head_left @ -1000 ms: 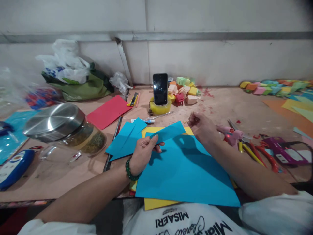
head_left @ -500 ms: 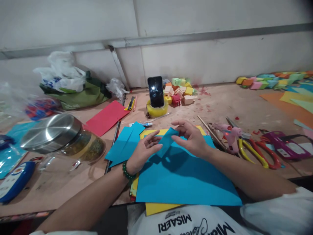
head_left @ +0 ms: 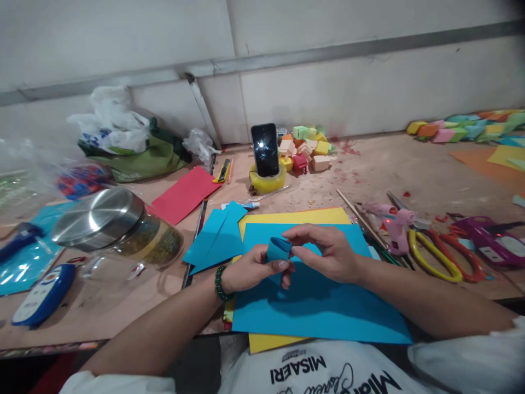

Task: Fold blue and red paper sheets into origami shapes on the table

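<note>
1. Left hand (head_left: 256,269): at the centre of the frame, fingers curled shut around the lower part of one small blue paper roll (head_left: 278,249). A green bead bracelet (head_left: 220,284) sits on the wrist.
2. Right hand (head_left: 328,253): just right of the left hand, thumb and fingers pinched on the right edge of the same paper roll. The roll is held above the table (head_left: 410,175), clear of the sheets beneath it.
3. Directly below both hands: one large blue sheet (head_left: 320,306), lying flat on one yellow sheet (head_left: 295,216) whose edges show above and below it.
4. Left of the hands: one stack of folded blue paper pieces (head_left: 215,238); the number of pieces cannot be told. Beside it one dark ruler (head_left: 192,243) runs up toward the wall.
5. Centre left: one red sheet (head_left: 184,194), flat on the table.
6. Left of the frame: one glass jar (head_left: 123,230) with a steel lid, lying tilted on its side.
7. Upper centre: one phone (head_left: 264,149) standing upright in one yellow tape roll (head_left: 268,183). Just to the right, a pile of small coloured paper boxes (head_left: 305,148); count uncertain.
8. Right of the hands: one pink glue gun (head_left: 394,224), then two pairs of scissors, one yellow-handled (head_left: 430,257) and one red-handled (head_left: 463,260), then one purple glue gun (head_left: 488,243).
9. Upper left: one green bag (head_left: 139,156) with white plastic bags on it.
</note>
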Motion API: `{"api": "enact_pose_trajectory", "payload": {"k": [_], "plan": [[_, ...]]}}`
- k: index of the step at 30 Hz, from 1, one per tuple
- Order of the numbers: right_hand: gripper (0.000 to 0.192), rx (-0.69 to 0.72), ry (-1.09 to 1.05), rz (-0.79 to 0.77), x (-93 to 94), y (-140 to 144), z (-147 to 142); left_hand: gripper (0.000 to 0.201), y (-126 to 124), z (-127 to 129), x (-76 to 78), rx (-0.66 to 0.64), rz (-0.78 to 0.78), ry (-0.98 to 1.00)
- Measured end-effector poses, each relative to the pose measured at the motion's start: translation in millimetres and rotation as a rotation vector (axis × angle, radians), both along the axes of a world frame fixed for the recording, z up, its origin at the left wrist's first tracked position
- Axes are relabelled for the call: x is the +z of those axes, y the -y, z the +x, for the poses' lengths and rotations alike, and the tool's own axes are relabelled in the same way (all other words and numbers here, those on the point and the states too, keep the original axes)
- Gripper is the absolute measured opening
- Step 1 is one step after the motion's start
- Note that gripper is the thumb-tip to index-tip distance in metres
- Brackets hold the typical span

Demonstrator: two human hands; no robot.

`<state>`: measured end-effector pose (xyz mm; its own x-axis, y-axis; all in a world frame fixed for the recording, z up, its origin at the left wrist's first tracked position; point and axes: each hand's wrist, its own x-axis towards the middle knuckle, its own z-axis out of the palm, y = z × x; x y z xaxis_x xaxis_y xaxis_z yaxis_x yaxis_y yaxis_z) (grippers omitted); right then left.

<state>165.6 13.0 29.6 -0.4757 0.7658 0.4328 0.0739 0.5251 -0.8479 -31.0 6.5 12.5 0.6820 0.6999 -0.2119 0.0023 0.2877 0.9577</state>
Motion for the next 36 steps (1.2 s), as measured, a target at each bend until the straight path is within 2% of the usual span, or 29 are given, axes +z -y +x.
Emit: {"api": "enact_pose_trajectory", "payload": {"k": [6,14,19,21,25,28,30,33,36], "plan": [[0.010,-0.033,0.014,-0.041,-1.0,0.1,-2.3,0.058,0.4,2.0,-0.2,0.003,-0.013,-0.019],[0.021,-0.131,0.066,-0.008,-0.9,0.5,-2.6,0.053,3.2,5.1,-2.0,0.039,0.041,-0.021],[0.010,-0.084,0.086,0.018,1.4,-1.8,-5.3,0.054,4.9,5.1,-5.3,-0.002,0.022,-0.038],[0.018,-0.041,0.082,-0.020,3.7,-2.4,-5.9,0.055,5.4,4.8,-6.0,-0.059,-0.035,-0.034],[0.027,-0.016,0.071,-0.255,5.5,-1.4,-6.2,0.061,6.7,5.2,-0.9,-0.104,-0.103,0.008],[0.026,-0.053,0.078,-0.319,4.0,-1.0,-6.3,0.065,8.3,6.1,4.3,0.035,-0.020,-0.046],[0.025,-0.090,0.113,-0.308,2.6,-2.0,-6.3,0.058,9.6,6.2,3.9,0.146,0.038,-0.102],[0.024,-0.126,0.158,-0.325,0.2,-5.5,-6.2,0.043,11.0,4.7,-4.4,0.296,0.057,-0.122],[0.025,-0.128,0.171,-0.379,-2.6,-9.6,-5.8,0.054,11.0,2.2,-14.7,0.474,0.028,-0.204]]}}
